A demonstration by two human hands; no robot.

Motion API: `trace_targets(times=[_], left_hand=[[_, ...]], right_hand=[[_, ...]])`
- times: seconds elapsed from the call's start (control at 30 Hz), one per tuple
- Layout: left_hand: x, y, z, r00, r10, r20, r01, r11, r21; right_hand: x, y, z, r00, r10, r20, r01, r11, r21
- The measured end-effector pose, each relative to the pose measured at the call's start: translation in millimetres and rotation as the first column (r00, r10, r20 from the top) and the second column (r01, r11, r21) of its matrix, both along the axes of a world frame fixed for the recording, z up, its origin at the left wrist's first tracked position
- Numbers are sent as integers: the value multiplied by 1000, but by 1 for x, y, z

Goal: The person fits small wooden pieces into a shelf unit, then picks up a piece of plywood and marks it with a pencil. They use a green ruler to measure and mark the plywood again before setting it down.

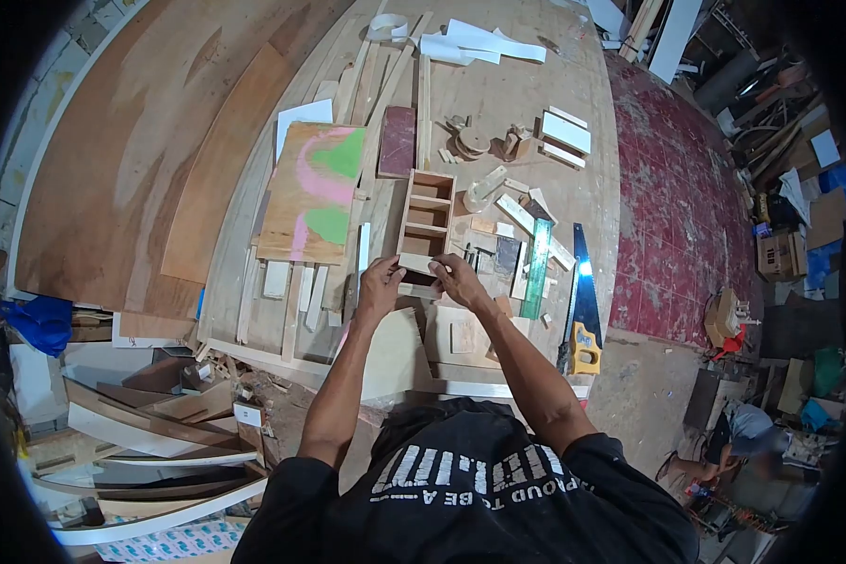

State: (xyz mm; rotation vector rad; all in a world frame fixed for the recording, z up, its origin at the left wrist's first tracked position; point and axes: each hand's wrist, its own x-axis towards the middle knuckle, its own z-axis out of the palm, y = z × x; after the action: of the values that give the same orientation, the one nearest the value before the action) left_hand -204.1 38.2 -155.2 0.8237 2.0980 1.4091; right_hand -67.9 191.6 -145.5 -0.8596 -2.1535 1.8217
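A narrow wooden box (427, 218) with several compartments lies lengthwise on the workbench (498, 75). Across its near end is a small light wood piece (415, 262), pinched at its left end by my left hand (381, 285). My right hand (458, 278) has its fingers closed at the right end of the same piece, beside the box's right wall. Below the piece, a dark compartment opening shows between my hands. Left of the box lies a plywood board (315, 193) with pink and green paint; beyond it is a dark red block (398, 141).
Right of the box are wood offcuts, a green ruler (537, 268) and a handsaw (585, 301) near the bench's right edge. Large plywood sheets (141, 141) stand at the left. A person (724, 446) is at the lower right, over the floor.
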Motion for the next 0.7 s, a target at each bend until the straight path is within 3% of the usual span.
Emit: trace_targets(times=[0.23, 0.37, 0.43, 0.5, 0.67, 0.7], left_hand=[[-6, -3, -11, 1000, -4, 20, 4, 1000, 14], [-5, -2, -7, 999, 17, 46, -16, 1000, -9], [-6, -1, -8, 996, 37, 80, -35, 999, -31], [-7, 1, -7, 999, 39, 5, -39, 994, -101], [1, 4, -10, 998, 50, -34, -52, 997, -59], [2, 5, -10, 996, 63, -64, -66, 997, -36]], right_hand=[[-8, 8, -6, 995, 90, 34, -90, 996, -18], [-10, 8, -14, 997, 64, 51, -60, 996, -73], [-12, 9, -26, 996, 79, 50, -86, 981, 173], [-12, 7, -30, 998, 61, 20, -64, 975, 214], [-11, 6, -21, 1000, 15, 23, -20, 971, 238], [-10, 7, -17, 997, 70, 19, -72, 939, 335]])
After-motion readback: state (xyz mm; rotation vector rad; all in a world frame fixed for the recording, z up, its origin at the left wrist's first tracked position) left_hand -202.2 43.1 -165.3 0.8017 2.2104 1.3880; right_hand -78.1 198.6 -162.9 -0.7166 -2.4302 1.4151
